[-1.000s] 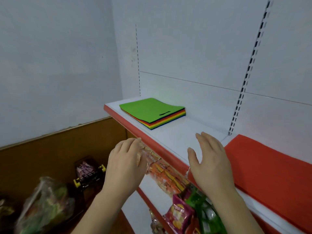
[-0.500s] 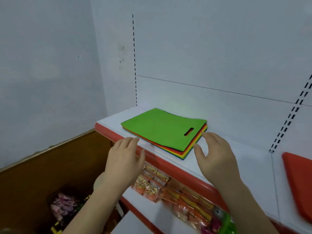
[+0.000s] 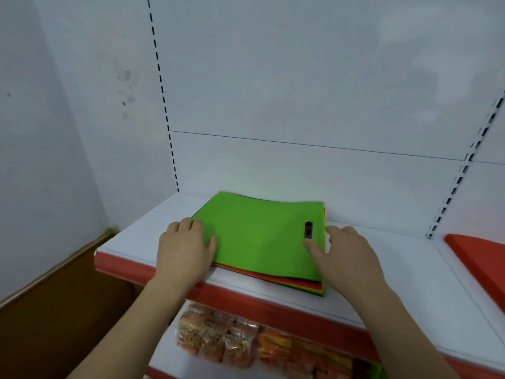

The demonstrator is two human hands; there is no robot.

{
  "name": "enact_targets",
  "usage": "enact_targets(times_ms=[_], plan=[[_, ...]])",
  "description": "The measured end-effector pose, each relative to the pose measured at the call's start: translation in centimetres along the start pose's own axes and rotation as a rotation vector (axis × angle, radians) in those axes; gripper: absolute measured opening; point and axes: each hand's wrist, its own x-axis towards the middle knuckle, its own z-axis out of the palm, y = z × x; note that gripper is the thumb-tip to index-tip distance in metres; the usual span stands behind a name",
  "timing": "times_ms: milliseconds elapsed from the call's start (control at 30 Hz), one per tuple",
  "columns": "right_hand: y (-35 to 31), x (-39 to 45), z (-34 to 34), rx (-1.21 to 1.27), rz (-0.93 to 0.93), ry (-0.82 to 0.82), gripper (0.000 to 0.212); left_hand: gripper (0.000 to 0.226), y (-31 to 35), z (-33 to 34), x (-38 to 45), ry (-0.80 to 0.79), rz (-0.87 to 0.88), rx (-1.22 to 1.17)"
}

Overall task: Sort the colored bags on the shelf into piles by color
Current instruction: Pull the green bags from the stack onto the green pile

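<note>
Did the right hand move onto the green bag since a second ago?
Yes. The right hand went from the shelf's red front edge inward to the stack's right side, its thumb now on the green bag by the handle slot.

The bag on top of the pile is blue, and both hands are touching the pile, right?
Not quite. The head view shows the top bag is green, not blue. The rest holds: the left hand and right hand both touch the pile.
</note>
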Motion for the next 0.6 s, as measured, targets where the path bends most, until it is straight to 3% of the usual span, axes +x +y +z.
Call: enact_targets(times_ms=[200,367,600], plan=[[-0.4,0.6,1.0,-0.003,0.136,-0.077,0.047,0.050,-1.6,1.5,3.3,-0.079,-0.038,0.088],[-0.8,-0.1,1.9,0.146,0.270,0.046,0.029,0.057,-2.6,2.1,4.3,-0.143,0.001,0.065],[-2.3,-1.4,3.3,0.091,0.390,0.263,0.020,0.013,-3.8,3.4,4.0,-0.031,0.227,-0.073]])
